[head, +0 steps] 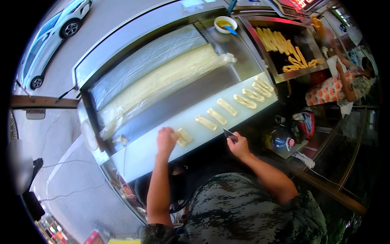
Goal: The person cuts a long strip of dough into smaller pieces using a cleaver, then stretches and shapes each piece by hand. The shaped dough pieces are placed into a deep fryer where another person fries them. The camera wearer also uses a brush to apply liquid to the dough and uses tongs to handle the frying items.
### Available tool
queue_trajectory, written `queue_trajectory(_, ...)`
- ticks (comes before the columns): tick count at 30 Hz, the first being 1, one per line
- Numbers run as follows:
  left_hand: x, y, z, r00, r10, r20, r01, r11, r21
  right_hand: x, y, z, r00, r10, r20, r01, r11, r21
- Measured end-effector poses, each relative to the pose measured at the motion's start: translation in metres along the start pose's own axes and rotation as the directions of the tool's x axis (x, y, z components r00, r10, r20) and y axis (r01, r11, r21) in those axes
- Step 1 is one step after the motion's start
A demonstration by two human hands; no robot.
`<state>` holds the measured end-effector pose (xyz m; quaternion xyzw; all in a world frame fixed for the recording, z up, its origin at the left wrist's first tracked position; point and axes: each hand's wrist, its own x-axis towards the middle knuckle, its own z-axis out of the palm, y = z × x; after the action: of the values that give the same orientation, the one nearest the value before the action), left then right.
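My left hand (167, 140) is over the white cutting board (143, 163), its fingers at the left edge of two short dough strips (184, 136) lying side by side. Whether the fingers pinch the dough is hard to make out. In my right hand (239, 145) is a dark-handled blade (230, 134), probably a knife or scraper, held at the board's near edge. Between and beyond my hands, several pale dough strips (216, 116) lie in a slanting row. Farther right are several dough loops with open middles (244, 101).
Behind the board, a long dough slab (164, 79) lies under plastic film on a metal worktop (179, 96). A white bowl (225, 24) holds yellow liquid and a blue-handled brush. Fried dough sticks (274, 41) fill part of a metal tray (281, 77). Another person (341, 82) is at right.
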<state>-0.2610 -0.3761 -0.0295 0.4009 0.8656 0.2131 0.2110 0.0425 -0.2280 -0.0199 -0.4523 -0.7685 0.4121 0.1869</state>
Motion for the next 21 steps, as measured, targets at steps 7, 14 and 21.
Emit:
queue_trajectory(7, -0.016, 0.009, 0.000, 0.977, -0.132, 0.166, 0.174, 0.948, -0.266, 0.014, -0.019, 0.013, 0.993, -0.076, 0.092, 0.071, 0.996, 0.049)
queue_trajectory(14, -0.048, 0.050, 0.019, 0.931, 0.106, -0.349, -0.195, 0.953, -0.231, 0.016, -0.017, 0.018, 0.994, -0.080, 0.076, 0.078, 0.996, 0.037)
queue_trajectory(21, -0.034, 0.046, 0.042, 0.970, 0.050, -0.237, -0.092, 0.981, -0.172, 0.011, -0.014, 0.020, 0.995, -0.064, 0.074, 0.060, 0.997, 0.055)
